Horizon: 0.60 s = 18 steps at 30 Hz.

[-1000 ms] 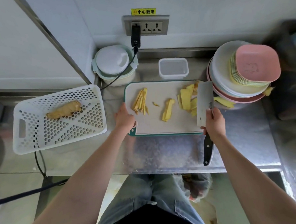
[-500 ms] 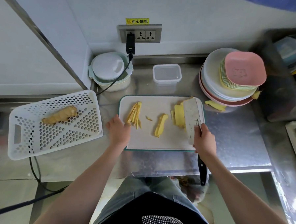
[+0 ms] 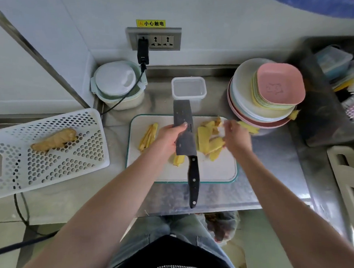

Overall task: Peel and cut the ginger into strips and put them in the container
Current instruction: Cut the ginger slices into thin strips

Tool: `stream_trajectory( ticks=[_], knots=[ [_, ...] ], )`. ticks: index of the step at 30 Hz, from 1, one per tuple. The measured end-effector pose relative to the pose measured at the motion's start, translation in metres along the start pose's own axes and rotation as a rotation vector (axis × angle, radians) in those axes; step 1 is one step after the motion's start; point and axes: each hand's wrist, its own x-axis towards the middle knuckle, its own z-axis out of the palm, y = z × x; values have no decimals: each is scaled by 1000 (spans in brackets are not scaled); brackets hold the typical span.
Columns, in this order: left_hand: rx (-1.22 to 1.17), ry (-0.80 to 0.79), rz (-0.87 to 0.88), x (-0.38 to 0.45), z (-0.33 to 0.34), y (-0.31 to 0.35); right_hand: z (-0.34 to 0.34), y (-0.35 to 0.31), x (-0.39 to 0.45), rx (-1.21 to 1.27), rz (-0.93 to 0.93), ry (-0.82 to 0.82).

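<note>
A white cutting board carries a bundle of ginger strips on its left, a pile of peeled ginger slices on its right and one piece in the middle. My left hand grips the cleaver by its blade, the black handle pointing back toward me. My right hand is blurred, hovering over the right edge of the slices with loosely bent fingers and nothing in it. The clear container stands behind the board.
A white perforated basket at the left holds an unpeeled ginger root. A stack of plates crowds the board's right side, with ginger scraps beside it. A lidded tub and a plugged-in cable sit at the back left.
The cleaver passed from my right hand to my left, which now grips its blade over the board's middle. My right hand let go and moved right over the ginger slices.
</note>
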Motion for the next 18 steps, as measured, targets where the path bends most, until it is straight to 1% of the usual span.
stream_trajectory(
  ticks=[2, 5, 6, 7, 9, 11, 12, 13, 15, 18],
  knots=[
    [14, 11, -16, 1, -10, 3, -19, 15, 24, -131, 64, 72],
    [39, 44, -51, 2, -22, 2, -31, 11, 37, -25, 124, 102],
    [30, 52, -60, 2, -24, 1, -33, 10, 41, 43, 142, 90],
    [15, 61, -72, 2, -26, 0, -32, 6, 41, 53, 154, 67],
    [-17, 69, -95, 2, -30, -3, -28, 6, 41, -111, 140, 62],
    [-31, 68, -113, 3, -32, -5, -27, 11, 42, -129, 123, 3],
    [-33, 65, -120, 4, -32, -5, -26, 12, 40, -58, 158, 23],
    [-31, 60, -124, 4, -32, -4, -23, 14, 41, -33, 138, 30],
    [-19, 52, -130, 6, -32, -2, -24, 9, 35, -131, 57, 74],
    [22, 37, -121, 3, -28, 4, -32, -3, 30, -286, -70, 99]
  ],
)
